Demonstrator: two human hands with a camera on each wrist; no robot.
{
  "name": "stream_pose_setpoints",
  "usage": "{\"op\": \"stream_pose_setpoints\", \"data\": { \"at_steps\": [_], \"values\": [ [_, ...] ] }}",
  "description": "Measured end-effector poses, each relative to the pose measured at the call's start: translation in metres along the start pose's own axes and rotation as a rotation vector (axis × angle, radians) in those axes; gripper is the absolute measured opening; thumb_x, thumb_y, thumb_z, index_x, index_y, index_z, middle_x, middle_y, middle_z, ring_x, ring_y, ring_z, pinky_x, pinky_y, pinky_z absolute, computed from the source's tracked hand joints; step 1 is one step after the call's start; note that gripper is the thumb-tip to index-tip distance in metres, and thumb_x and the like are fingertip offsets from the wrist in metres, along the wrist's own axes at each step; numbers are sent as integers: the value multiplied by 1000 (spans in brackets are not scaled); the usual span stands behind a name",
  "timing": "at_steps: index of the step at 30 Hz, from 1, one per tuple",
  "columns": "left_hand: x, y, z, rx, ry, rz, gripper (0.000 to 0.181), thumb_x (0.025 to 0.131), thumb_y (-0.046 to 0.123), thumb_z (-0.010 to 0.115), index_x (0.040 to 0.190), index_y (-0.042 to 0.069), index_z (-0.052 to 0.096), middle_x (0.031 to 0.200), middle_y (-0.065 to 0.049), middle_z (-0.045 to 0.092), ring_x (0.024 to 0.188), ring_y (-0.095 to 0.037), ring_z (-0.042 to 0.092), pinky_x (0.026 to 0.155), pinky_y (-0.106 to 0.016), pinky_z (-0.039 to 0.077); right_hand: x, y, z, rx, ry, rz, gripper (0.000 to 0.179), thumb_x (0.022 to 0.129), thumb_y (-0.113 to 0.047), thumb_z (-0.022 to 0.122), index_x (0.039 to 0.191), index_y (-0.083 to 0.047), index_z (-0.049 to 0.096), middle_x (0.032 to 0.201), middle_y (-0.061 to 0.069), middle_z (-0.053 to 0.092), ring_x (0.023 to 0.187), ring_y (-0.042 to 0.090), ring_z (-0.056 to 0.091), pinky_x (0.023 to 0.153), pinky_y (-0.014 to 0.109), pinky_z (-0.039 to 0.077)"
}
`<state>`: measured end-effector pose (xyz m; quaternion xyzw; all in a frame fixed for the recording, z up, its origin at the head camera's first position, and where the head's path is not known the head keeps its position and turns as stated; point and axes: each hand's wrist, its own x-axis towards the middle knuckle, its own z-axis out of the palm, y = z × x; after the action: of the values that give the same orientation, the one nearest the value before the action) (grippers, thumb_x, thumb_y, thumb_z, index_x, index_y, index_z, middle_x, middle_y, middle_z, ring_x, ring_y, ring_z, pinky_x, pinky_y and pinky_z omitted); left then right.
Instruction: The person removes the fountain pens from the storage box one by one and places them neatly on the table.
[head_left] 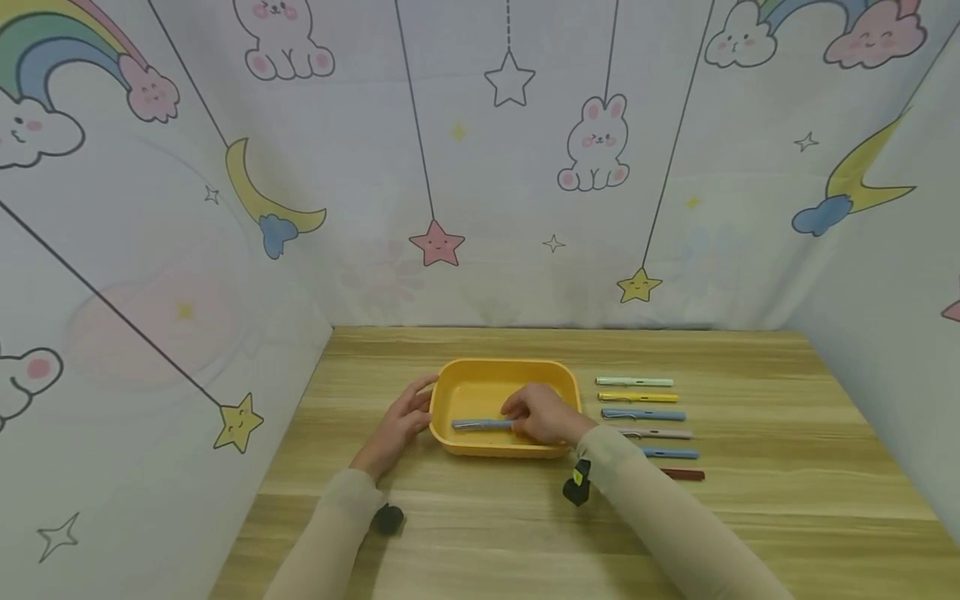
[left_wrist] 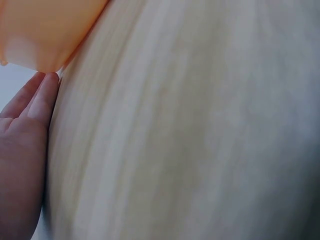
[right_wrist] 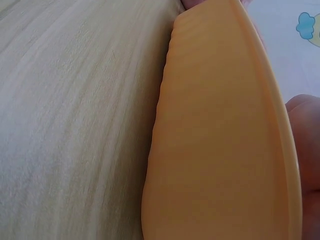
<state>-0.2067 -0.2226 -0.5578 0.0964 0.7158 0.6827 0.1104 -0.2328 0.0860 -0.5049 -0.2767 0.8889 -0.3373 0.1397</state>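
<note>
A yellow-orange tray [head_left: 498, 451] sits on the wooden table. Inside it lies a light blue pen [head_left: 480, 425], its clip end pointing left. My right hand [head_left: 546, 414] reaches over the tray's front right edge, its curled fingers pinching the pen's right end, which they hide. In the right wrist view the tray wall [right_wrist: 215, 115] covers most of that hand. My left hand [head_left: 397, 423] rests against the tray's left side with fingers relaxed; the left wrist view shows its fingertips [left_wrist: 46, 92] touching the tray's outer wall [left_wrist: 40, 40].
Right of the tray, several pens lie in a column: a pale green pen [head_left: 633, 382], a yellow pen [head_left: 637, 397], a blue pen [head_left: 643, 414], a pinkish pen [head_left: 660, 433], another blue pen [head_left: 675, 453] and a dark red pen [head_left: 684, 474]. Patterned cloth walls [head_left: 480, 283] enclose the table.
</note>
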Motion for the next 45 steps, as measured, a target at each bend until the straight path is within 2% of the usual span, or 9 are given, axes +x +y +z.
{"op": "stream_pose_setpoints", "data": {
  "at_steps": [4,11,17,27,30,35,45],
  "values": [
    [-1,0,0,4,0,-1,64,100,9,56,160,26,42,163,-16,43,148,-33,46,118,-55,38,-3,-1,-3,10,21,-12,30,92,3,70,121,0,76,112,9,79,105,24,74,93,40,60],
    [-1,-1,0,5,-1,9,64,100,10,56,160,27,41,164,-16,42,149,-33,44,118,-55,39,-4,1,-5,-11,79,-35,32,96,2,65,126,0,74,113,9,78,105,25,72,93,44,59],
    [-1,0,0,6,-3,2,64,100,10,56,160,27,41,164,-16,42,149,-33,44,119,-56,38,-7,-4,-8,46,139,-50,33,100,1,65,132,1,71,115,10,77,106,25,73,92,41,60],
    [-1,2,1,-14,-8,1,64,100,9,56,160,27,41,164,-15,42,148,-33,45,119,-56,37,-23,-6,-14,133,372,-74,26,96,-8,76,121,-4,78,113,6,79,97,18,76,80,30,61],
    [-2,2,1,-13,-6,-4,64,100,9,56,159,28,42,163,-14,43,148,-33,46,119,-55,38,-27,-3,-16,176,417,-90,23,95,-11,78,117,-6,80,112,4,80,95,17,76,78,28,60],
    [-2,2,0,-15,-10,1,63,100,9,56,159,28,42,163,-14,43,148,-33,46,119,-56,37,-33,0,-19,221,438,-102,23,95,-14,78,117,-7,81,112,2,80,97,17,75,79,27,59],
    [-1,-1,-1,-7,-37,21,63,102,12,57,161,30,39,165,-14,40,149,-32,44,119,-55,37,-49,7,-27,320,430,-118,28,95,-16,78,120,-5,79,115,7,79,97,15,76,79,25,61]
  ]
}}
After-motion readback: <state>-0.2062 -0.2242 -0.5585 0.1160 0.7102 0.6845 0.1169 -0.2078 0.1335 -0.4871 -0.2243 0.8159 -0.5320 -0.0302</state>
